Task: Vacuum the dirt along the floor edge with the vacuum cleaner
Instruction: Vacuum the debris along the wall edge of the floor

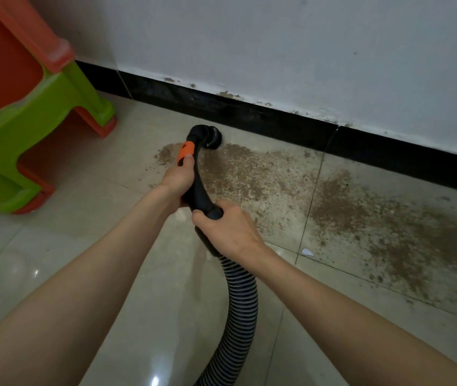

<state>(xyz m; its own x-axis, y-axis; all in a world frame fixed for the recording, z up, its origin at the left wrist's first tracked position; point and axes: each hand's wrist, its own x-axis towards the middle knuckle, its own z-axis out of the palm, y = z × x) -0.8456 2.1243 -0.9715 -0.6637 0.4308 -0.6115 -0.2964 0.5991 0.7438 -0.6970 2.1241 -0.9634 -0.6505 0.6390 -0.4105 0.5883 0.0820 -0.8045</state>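
Observation:
A black vacuum wand (198,176) with an orange band (186,152) ends in a round brush nozzle (212,137). The nozzle sits on the tiles at the left end of a brown dirt patch (347,207), close to the black skirting (249,112). My left hand (177,179) grips the wand just below the orange band. Lower down, my right hand (227,229) grips the wand where it joins the ribbed hose (238,307). The hose runs down to the bottom edge of the view.
Stacked plastic stools (27,107), green and orange, stand at the left by the wall. A white wall (305,51) rises above the skirting. A small white scrap (307,252) lies on the beige tiles near the dirt.

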